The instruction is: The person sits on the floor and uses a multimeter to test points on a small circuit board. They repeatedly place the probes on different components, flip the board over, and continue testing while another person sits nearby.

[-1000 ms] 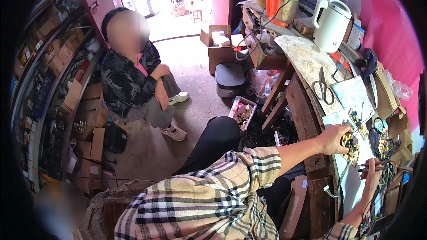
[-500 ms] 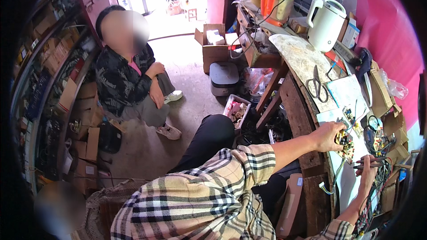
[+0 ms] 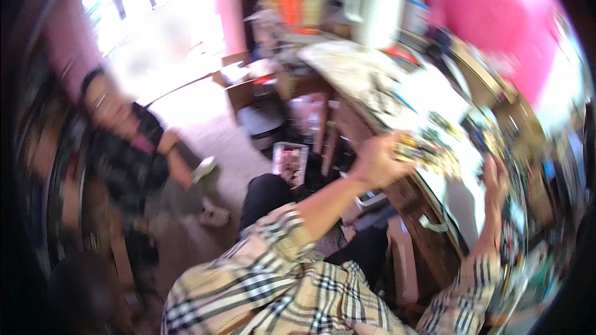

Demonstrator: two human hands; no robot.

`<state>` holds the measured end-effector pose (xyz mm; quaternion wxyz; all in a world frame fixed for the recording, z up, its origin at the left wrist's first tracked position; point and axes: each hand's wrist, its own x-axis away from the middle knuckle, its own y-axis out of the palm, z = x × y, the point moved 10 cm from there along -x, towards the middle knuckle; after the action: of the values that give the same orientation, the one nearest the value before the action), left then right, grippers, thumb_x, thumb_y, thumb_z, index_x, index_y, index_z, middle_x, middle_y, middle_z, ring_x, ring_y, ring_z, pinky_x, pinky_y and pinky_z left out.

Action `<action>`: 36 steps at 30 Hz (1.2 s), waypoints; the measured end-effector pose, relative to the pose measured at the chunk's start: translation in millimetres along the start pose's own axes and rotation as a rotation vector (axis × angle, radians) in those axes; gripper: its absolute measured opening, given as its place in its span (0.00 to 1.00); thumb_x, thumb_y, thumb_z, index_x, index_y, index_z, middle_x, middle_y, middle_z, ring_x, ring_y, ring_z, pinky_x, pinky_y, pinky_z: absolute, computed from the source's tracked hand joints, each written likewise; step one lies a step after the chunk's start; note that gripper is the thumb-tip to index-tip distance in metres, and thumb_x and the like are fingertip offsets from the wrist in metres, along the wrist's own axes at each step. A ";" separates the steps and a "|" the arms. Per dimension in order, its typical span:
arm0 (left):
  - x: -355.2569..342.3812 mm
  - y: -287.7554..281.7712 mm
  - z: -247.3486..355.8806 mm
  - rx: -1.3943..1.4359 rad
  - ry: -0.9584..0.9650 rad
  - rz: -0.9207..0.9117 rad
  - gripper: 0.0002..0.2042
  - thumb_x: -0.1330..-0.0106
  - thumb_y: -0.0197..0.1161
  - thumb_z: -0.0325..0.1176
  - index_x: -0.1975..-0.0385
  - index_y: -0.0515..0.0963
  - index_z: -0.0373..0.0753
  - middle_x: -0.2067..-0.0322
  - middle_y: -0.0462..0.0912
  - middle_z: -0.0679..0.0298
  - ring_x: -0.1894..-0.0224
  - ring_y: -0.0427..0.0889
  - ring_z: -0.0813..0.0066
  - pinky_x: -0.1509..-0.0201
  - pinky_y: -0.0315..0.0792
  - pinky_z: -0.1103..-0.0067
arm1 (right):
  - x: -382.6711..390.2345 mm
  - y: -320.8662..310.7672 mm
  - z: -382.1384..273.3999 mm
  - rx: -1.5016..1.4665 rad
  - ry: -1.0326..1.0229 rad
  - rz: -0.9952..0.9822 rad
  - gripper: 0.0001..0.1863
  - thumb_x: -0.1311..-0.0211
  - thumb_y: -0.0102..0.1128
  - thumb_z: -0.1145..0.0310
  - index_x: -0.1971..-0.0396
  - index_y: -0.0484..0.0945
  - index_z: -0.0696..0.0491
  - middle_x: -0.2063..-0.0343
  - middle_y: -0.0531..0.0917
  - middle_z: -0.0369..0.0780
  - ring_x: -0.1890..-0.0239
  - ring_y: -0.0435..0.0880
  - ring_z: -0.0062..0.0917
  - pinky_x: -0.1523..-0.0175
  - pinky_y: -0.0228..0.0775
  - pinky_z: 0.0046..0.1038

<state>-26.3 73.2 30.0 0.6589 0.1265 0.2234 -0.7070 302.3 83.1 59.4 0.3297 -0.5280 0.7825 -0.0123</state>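
The whole view is smeared by motion. My left hand (image 3: 380, 160) is closed on the near edge of a circuit board (image 3: 434, 154), raised at a tilt over the white sheet on the workbench. Yellow and dark parts show on the board. To its right, my right hand (image 3: 494, 181) is over the sheet's right side, its fingers curled near a dark thin thing too blurred to name. A pale connector with wires (image 3: 433, 224) hangs at the bench's near edge. Farther along the bench lie black-handled scissors (image 3: 386, 96).
A white kettle-like jug (image 3: 374, 12) and an orange jug (image 3: 304, 1) stand at the bench's far end. Tangled cables (image 3: 515, 223) crowd the right side. Left of the bench, another person (image 3: 133, 142) squats on the floor near a tray of small parts (image 3: 290, 162).
The view has swung, and bench, jugs and person sit farther left in it. My left hand has lifted and tilted the board. My right hand has moved up beside it.
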 end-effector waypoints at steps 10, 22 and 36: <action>126.6 -63.5 -73.1 0.336 -0.305 0.077 0.25 0.48 0.67 0.22 0.48 0.70 0.30 0.54 0.76 0.60 0.54 0.76 0.76 0.47 0.69 0.82 | 22.2 19.3 -87.7 0.025 -0.331 0.088 0.09 0.36 0.53 0.67 0.70 0.77 0.58 0.83 0.78 0.39 0.80 0.79 0.21 0.76 0.70 0.25; 164.5 -64.7 -64.6 0.403 -0.272 0.037 0.25 0.48 0.69 0.22 0.48 0.70 0.30 0.54 0.77 0.59 0.54 0.76 0.76 0.46 0.69 0.81 | 151.6 -27.2 -156.3 -0.672 -0.085 0.040 0.13 0.33 0.47 0.66 0.65 0.77 0.61 0.73 0.82 0.42 0.82 0.76 0.14 0.80 0.69 0.15; 180.9 -77.4 -70.8 0.342 -0.292 0.035 0.23 0.47 0.67 0.20 0.50 0.70 0.31 0.56 0.76 0.63 0.56 0.76 0.78 0.49 0.70 0.82 | 289.1 126.8 -218.5 0.034 -0.635 -0.599 0.09 0.45 0.59 0.70 0.66 0.69 0.53 0.76 0.69 0.40 0.76 0.77 0.34 0.75 0.70 0.33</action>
<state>-129.0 -48.5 -105.5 0.6653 0.1366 0.0006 -0.7340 17.9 -174.0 38.4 0.5443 -0.7039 0.4543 0.0428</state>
